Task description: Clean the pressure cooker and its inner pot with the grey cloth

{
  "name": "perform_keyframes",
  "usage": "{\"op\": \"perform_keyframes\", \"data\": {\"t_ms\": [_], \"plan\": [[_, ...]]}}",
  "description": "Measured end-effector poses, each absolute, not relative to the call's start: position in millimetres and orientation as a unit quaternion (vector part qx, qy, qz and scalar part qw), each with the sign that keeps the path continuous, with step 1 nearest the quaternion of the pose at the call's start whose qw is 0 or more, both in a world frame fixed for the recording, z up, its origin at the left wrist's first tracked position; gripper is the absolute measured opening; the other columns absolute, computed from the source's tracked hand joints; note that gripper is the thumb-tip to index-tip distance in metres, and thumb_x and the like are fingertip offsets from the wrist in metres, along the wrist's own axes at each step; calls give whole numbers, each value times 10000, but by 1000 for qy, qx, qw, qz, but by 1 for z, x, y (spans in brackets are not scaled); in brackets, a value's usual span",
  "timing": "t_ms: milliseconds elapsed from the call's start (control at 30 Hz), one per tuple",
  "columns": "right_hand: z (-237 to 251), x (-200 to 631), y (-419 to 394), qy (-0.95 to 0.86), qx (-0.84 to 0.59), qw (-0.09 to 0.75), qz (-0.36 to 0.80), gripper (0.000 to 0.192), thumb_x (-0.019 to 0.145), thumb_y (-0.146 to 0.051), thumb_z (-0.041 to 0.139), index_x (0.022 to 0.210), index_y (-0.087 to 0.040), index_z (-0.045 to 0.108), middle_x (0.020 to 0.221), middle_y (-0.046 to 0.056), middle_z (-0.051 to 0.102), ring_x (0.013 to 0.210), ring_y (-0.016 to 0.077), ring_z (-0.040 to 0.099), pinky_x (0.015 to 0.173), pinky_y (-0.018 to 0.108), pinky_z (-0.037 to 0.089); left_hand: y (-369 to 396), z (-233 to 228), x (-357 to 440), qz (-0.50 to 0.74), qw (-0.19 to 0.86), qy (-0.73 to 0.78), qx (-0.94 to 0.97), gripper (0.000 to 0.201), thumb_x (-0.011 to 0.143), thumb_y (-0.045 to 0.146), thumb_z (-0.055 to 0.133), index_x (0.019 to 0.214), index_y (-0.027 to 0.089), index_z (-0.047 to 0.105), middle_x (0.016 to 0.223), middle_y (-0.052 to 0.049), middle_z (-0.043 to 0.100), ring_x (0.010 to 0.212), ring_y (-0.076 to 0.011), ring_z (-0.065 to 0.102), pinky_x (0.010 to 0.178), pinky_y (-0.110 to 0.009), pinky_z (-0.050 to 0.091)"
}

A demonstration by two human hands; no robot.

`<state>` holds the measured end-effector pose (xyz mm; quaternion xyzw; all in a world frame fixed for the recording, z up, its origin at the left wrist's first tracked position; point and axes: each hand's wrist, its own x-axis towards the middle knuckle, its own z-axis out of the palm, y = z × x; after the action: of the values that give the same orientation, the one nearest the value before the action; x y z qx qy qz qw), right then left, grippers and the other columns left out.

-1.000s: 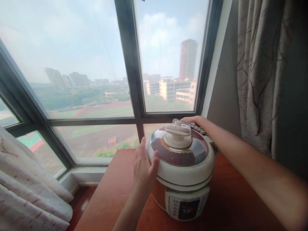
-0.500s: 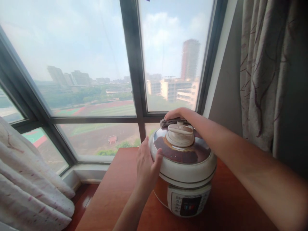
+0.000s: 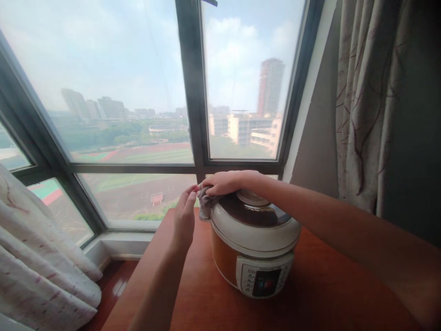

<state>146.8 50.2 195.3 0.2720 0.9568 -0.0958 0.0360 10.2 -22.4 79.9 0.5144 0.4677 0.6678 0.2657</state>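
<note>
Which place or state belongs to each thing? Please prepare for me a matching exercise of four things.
1. electric pressure cooker
2. cloth
3. right hand
4. left hand

A. grey, bunched at the cooker's left edge
B. raised, just left of the cooker
C. standing on the reddish-brown table
D. over the lid, fingers on cloth

Pairs: 1-C, 2-A, 3-D, 4-B

Cooker [image 3: 255, 243] on table [image 3: 195, 294], window [image 3: 193, 105] behind

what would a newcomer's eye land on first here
Likely the white and brown cooker on the reddish table, right of centre. Next, the right hand stretched over its lid with a grey cloth at its left edge, the left hand close by. Behind them, large windows show hazy buildings.
</note>
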Motion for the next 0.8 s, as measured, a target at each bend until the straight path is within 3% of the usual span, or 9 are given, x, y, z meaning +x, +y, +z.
{"op": "perform_keyframes", "data": {"t_ms": [200, 467, 533, 667, 800], "plan": [[191, 173, 23, 978, 205, -33, -10, 289, 905, -269, 511, 1120, -175, 680, 1135, 112, 712, 967, 261, 657, 809, 347, 471, -1, 111, 2, 543, 310, 415, 661, 517, 805, 415, 515, 1195, 121, 682, 1182, -110, 721, 1170, -330, 601, 1044, -430, 432], [184, 239, 1, 959, 186, -212, -33, 290, 950, -209, 504, 1189, -202, 669, 1206, 76, 699, 1089, 227, 639, 955, 342, 460, 23, 121, 9, 400, 268, 416, 772, 464, 893, 501, 508, 1198, 202, 688, 1209, -84, 716, 1210, -305, 588, 1053, -417, 435], [179, 258, 5, 940, 234, -247, -22, 299, 954, -218, 499, 1198, -191, 671, 1225, 90, 693, 1126, 234, 631, 989, 349, 456, 21, 117, 11, 403, 229, 440, 769, 474, 914, 513, 480, 1210, 201, 678, 1248, -105, 694, 1222, -304, 583, 1058, -428, 433], [166, 286, 13, 916, 292, -273, -31, 350, 969, -282, 493, 1279, -204, 636, 1300, 82, 664, 1208, 230, 600, 1057, 350, 433, 0, 109, 12, 445, 45, 519, 728, 481, 933, 475, 452, 1259, 181, 651, 1430, -153, 554, 1357, -332, 469, 1138, -497, 342], [159, 291, 13, 910, 290, -293, -49, 376, 968, -281, 483, 1310, -216, 627, 1326, 72, 658, 1235, 230, 591, 1076, 361, 429, -40, 107, 18, 408, 49, 472, 780, 523, 1001, 441, 298, 1373, 206, 580, 1480, -117, 518, 1351, -291, 493, 1135, -454, 378]]}}
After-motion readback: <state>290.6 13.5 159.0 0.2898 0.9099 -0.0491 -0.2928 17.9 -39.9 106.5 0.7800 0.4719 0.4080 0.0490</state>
